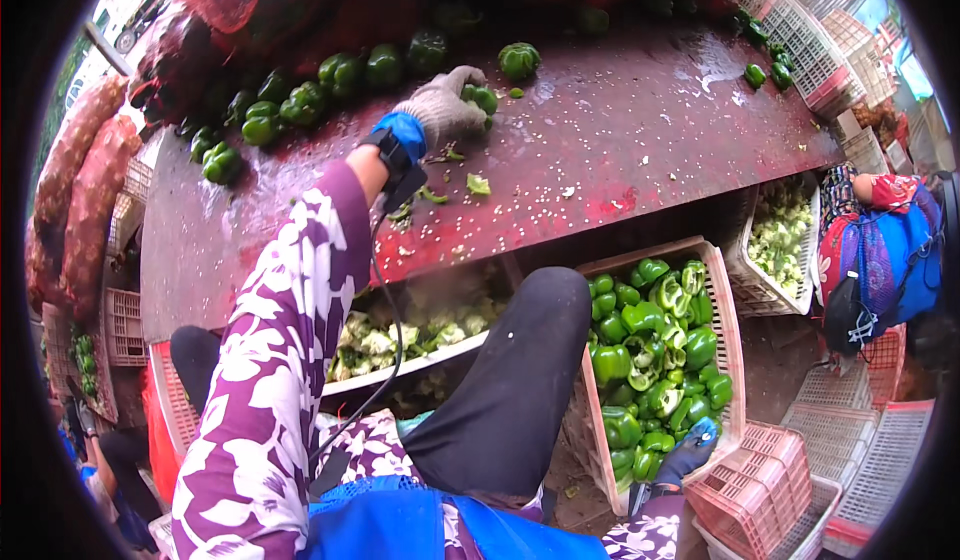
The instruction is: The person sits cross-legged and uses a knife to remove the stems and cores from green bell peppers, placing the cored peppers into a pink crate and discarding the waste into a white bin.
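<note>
My left hand [446, 106], in a light knit glove, reaches across the red tabletop [600, 140]. Its fingers curl around a green bell pepper [481, 99], partly hidden by the glove. Just beyond stands another whole green bell pepper [519, 61], and a row of them [302, 102] runs off to the left. Down at the right, my right hand [686, 451], in a dark blue glove, is at the near corner of a plastic crate [733, 350]. Opened and cored green peppers [643, 361] fill that crate. Whether this hand holds anything is unclear.
Pale seeds and green scraps [478, 183] litter the tabletop. Under it, a container of pepper cores [405, 339] sits by my knees; another crate of cores [780, 237] stands right, beside a person [881, 260]. Stacked crates [750, 485] and filled mesh sacks [94, 207] flank me.
</note>
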`<state>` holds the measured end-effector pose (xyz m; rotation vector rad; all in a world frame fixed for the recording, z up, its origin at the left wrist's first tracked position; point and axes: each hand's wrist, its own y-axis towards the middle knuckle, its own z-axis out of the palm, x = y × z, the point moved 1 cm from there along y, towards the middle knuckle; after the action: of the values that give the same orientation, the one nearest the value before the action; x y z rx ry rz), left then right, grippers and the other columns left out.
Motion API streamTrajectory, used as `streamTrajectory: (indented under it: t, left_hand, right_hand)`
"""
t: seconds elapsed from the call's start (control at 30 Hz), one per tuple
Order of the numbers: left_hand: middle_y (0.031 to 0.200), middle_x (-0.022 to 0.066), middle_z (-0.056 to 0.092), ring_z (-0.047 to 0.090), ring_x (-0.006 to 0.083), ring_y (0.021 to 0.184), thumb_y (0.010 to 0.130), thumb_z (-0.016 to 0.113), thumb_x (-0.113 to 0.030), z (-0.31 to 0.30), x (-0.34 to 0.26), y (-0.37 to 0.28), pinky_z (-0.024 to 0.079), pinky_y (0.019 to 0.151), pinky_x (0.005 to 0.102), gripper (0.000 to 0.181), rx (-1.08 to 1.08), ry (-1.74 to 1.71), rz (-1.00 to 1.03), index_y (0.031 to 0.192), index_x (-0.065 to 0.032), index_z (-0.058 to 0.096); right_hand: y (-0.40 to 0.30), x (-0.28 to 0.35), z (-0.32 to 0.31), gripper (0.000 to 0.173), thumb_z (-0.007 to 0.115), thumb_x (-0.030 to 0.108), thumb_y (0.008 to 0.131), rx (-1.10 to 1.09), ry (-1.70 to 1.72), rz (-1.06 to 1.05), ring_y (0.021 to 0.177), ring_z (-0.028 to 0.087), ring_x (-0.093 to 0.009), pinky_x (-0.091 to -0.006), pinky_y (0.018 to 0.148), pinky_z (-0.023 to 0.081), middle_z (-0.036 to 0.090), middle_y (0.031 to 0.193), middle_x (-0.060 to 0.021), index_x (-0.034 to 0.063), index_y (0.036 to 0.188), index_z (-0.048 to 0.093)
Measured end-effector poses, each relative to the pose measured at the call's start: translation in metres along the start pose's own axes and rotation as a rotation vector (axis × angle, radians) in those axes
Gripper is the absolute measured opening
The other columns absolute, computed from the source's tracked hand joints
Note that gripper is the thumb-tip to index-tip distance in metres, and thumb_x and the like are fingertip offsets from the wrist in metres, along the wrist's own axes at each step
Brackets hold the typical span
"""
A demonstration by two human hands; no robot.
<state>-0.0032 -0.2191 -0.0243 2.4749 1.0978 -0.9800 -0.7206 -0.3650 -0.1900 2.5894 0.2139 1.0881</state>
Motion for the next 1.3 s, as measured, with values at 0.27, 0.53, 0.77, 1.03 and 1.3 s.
streamTrajectory:
  t: [0.27, 0.53, 0.77, 1.03, 1.3]
  left_hand:
    - [0.11, 0.0065, 0.064, 0.06, 0.0127, 0.1, 0.08, 0.073, -0.011, -0.033, 0.039, -0.164, 0.052, 0.086, 0.0292, 0.059, -0.037, -0.509, -0.055, 0.135, -0.0081, 0.049]
    - [0.147, 0.0246, 0.042, 0.038, 0.0375, 0.138, 0.085, 0.067, -0.023, -0.044, 0.05, -0.26, 0.031, 0.115, 0.0399, 0.075, -0.213, -0.131, -0.126, 0.149, -0.0027, 0.033]
    - [0.152, 0.0256, 0.034, 0.029, 0.0375, 0.144, 0.092, 0.057, -0.022, -0.028, 0.066, -0.261, 0.024, 0.118, 0.0414, 0.066, -0.266, -0.032, -0.105, 0.148, 0.0019, 0.032]
    - [0.14, 0.026, 0.046, 0.041, 0.0426, 0.131, 0.087, 0.062, -0.019, -0.019, 0.066, -0.262, 0.031, 0.113, 0.0462, 0.064, -0.426, 0.04, -0.061, 0.144, -0.0001, 0.039]
    - [0.134, 0.0243, 0.051, 0.047, 0.0416, 0.125, 0.085, 0.064, -0.018, -0.017, 0.062, -0.264, 0.037, 0.108, 0.0451, 0.059, -0.515, 0.058, -0.006, 0.139, -0.0005, 0.047]
  right_hand:
    - [0.056, 0.28, 0.028, 0.027, 0.047, 0.037, 0.101, 1.008, 1.42, 0.739, 0.052, 0.038, -0.004, -0.0212, 0.041, 0.03, 0.041, 0.071, 0.0071, 0.0106, 0.1, 0.053]
    - [-0.081, 0.519, 0.098, 0.019, 0.065, 0.022, 0.094, 1.486, 0.652, 0.119, 0.053, 0.055, -0.006, -0.0231, 0.046, 0.046, 0.062, 0.072, -0.0014, 0.0036, 0.096, 0.065]
    - [-0.151, 0.504, 0.187, 0.02, 0.064, 0.02, 0.089, 1.426, 0.35, -0.107, 0.051, 0.058, -0.011, -0.0275, 0.045, 0.049, 0.062, 0.067, -0.0053, 0.0009, 0.087, 0.061]
    - [-0.165, 0.494, 0.211, 0.018, 0.062, 0.018, 0.088, 1.435, 0.32, -0.098, 0.049, 0.058, -0.014, -0.0295, 0.044, 0.048, 0.062, 0.065, -0.006, 0.0008, 0.085, 0.06]
    - [-0.163, 0.499, 0.238, 0.025, 0.059, 0.016, 0.083, 1.432, 0.192, -0.363, 0.049, 0.063, -0.023, -0.0378, 0.049, 0.05, 0.063, 0.059, -0.0153, -0.0076, 0.075, 0.063]
